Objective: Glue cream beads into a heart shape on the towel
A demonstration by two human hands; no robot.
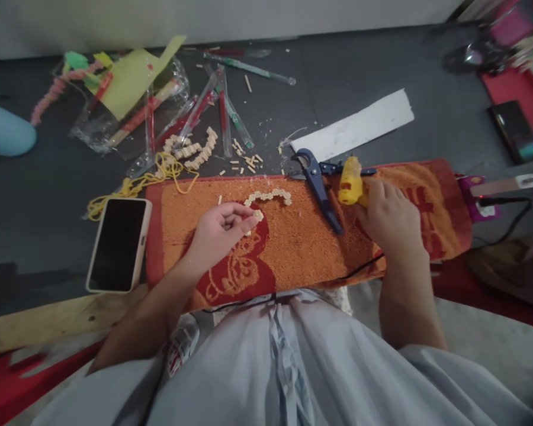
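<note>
- Grey garment (249, 367): nearest, below both grips.
- Phone (119, 245): screen dark, left of the left grip, just beside the towel's end.
- Towel (302, 254): orange and red, spread on the worktop (346, 65) under both grips.
- Black cord (359, 267): on the towel, below the right grip.
- Left grip (220, 231): thumb and fingers pinching a small pale piece (258, 215) at their tips, above the towel.
- Right grip (393, 219): fingers closed round the handle of the yellow glue gun (350, 182), whose body juts out to the grip's left.
- Pale chain (270, 195): wavy, on the towel, just beyond the left grip's fingertips.
- Cutter (322, 195): blue, between the grips, nearer the right one, partly on the towel.
- Yellow string (128, 188): tangled, beyond and left of the left grip.
- Stick bits (251, 164): scattered beyond the left grip.
- White strip (355, 124): beyond the glue gun and right grip.
- Plastic sleeves (224, 112): well beyond the left grip.
- Yellow-green paper (133, 77): farther, to the left grip's upper left.
</note>
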